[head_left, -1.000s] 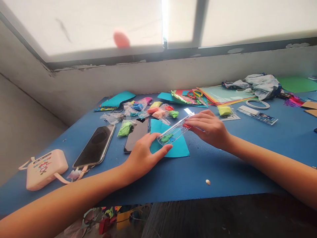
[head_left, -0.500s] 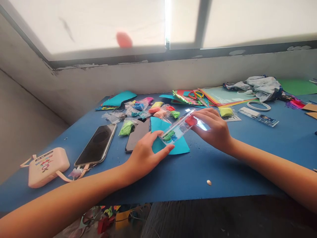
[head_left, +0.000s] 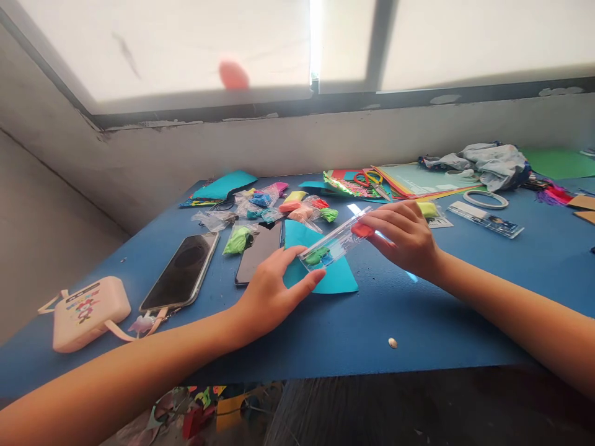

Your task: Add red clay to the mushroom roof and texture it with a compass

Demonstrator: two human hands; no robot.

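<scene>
A clear plastic case (head_left: pixel 339 243) is held tilted above the table, its right end higher than its left. My left hand (head_left: pixel 279 282) grips the lower left end between thumb and fingers. At the upper right end, the fingers of my right hand (head_left: pixel 404 238) are closed around the case. A red clay lump (head_left: pixel 361 230) shows by the right fingertips; whether it is inside the case or on it, I cannot tell. Green clay (head_left: pixel 318 256) and a small blue piece (head_left: pixel 328 259) show at the left end. Beneath lies a turquoise sheet (head_left: pixel 341 282), partly covered.
On the blue table (head_left: pixel 325 347) are a phone (head_left: pixel 181 272), a darker flat device (head_left: pixel 258 251), a pink case with a strap (head_left: pixel 93 313) and bagged clay (head_left: pixel 239 238). Scissors (head_left: pixel 372 183), a white ring (head_left: pixel 486 198) and crumpled cloth (head_left: pixel 495 162) lie farther back.
The clear case has turned slightly, and the glare on it has shifted. My right hand has moved a little to the right; my left hand stays nearly in place.
</scene>
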